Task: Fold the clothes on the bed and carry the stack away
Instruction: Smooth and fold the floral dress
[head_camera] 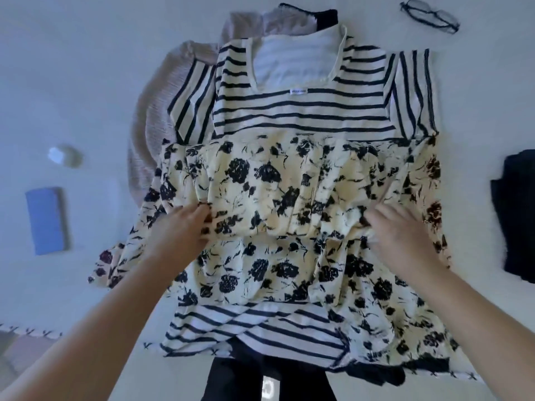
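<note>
Two hands, left hand (181,227) and right hand (402,227), each pinch one floral garment (275,198) in curled fingers, mid-bed (72,82) over one striped shirt (289,111); one pair of glasses (430,15) lies near the far edge.

A white bed (86,82) carries everything. In the middle lies a heap of clothes: a beige ribbed garment (150,134) at the far left of the heap rests directly on the sheet, with a striped top (304,111) and a floral garment (289,270) spread over it. At the left lie a blue rectangular case (46,219) and, farther off, a small white object (65,155). Black-framed glasses (430,15) lie at the far right, and a folded dark garment (516,215) lies at the right edge.
</note>
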